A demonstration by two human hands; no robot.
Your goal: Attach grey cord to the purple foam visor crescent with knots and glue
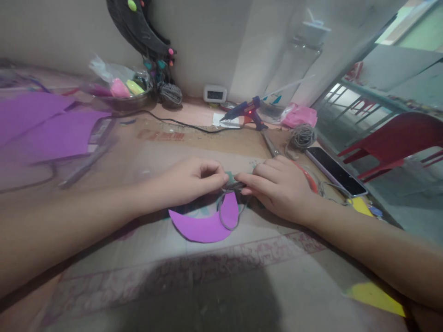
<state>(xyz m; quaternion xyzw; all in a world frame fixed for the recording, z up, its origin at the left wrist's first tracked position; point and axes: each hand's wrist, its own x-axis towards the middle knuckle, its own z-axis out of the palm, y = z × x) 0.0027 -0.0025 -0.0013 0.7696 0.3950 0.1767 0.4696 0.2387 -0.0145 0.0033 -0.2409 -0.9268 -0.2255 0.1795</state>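
Observation:
A purple paper crescent (200, 230) lies on the tabletop, its right tip up at my fingers. Grey yarn (231, 229) hangs in a loop over that tip, and strands of it are between my two hands. My left hand (199, 177) pinches the yarn with thumb and index finger at the crescent's tip. Close beside it, my right hand (277, 184) has its fingers closed on the yarn too, palm down. Whether the fingers also grip the paper tip is hidden. Behind my right hand, scissors (272, 145) with an orange handle are partly covered.
A hot glue gun (247, 113) with a lit red light stands at the back, its black cord (180, 122) running left. A yarn ball (302, 136) and a phone (335, 171) lie on the right. Purple sheets (62, 133) and a metal bowl (121, 101) are on the left.

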